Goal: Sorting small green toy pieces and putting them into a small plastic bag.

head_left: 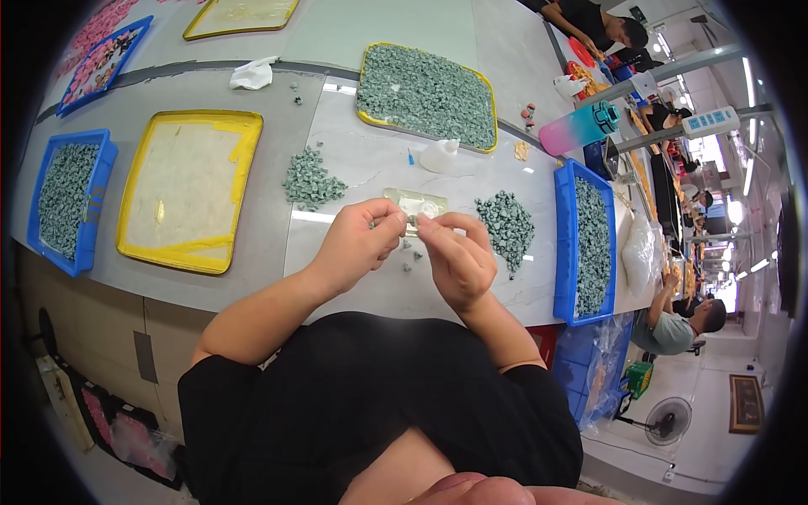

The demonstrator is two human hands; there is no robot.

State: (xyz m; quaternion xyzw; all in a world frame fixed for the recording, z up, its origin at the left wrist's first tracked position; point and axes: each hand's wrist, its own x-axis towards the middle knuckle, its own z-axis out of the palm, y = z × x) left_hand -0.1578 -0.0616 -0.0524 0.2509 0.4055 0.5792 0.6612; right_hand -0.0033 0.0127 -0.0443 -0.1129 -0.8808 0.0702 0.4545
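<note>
Nearest, both forearms rise from the black shirt and bend inward so the left hand (362,240) and right hand (454,252) meet fingertip to fingertip, pinching one small grey-green piece (411,220) between them above the table. Below it lie about four loose pieces (410,255); just behind sits one clear plastic tray (417,202). Two grey-green heaps flank it, the left heap (310,179) and right heap (506,221), with one white squeeze bottle (439,156) and one full yellow tray (425,94) beyond.
</note>
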